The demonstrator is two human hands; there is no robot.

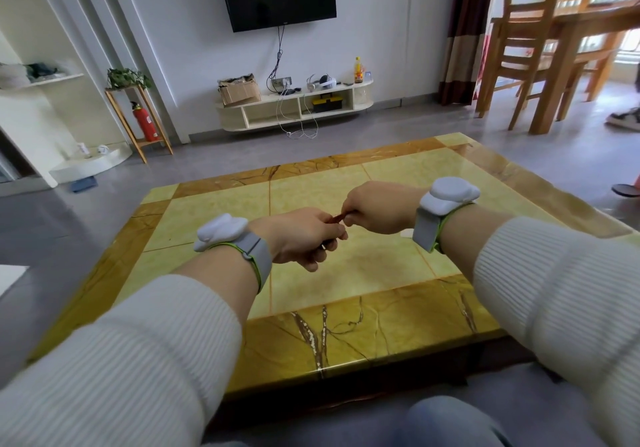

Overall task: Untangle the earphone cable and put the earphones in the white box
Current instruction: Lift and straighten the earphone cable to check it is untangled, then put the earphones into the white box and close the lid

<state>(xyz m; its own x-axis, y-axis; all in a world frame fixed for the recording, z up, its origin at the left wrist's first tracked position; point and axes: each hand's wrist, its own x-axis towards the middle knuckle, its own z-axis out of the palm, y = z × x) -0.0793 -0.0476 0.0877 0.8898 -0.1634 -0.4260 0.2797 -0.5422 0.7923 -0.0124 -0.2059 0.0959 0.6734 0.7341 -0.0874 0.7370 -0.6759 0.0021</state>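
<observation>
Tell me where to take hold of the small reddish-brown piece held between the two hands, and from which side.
Grip the reddish-brown piece on its short exposed middle, from above. The left hand and right hand pinch its ends, hiding them, and the table lies below, so only the top seems free.

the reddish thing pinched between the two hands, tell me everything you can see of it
Only a short reddish-brown strip shows, thin and slightly slanted, bridging the small gap between the left hand and the right hand. Both hands pinch it with curled fingers, and their grip hides its ends. It is held in the air above the glossy yellow-green marble-look table, not touching it. Its material cannot be told; it could be a cable section. No earbuds or plug are visible.
</observation>
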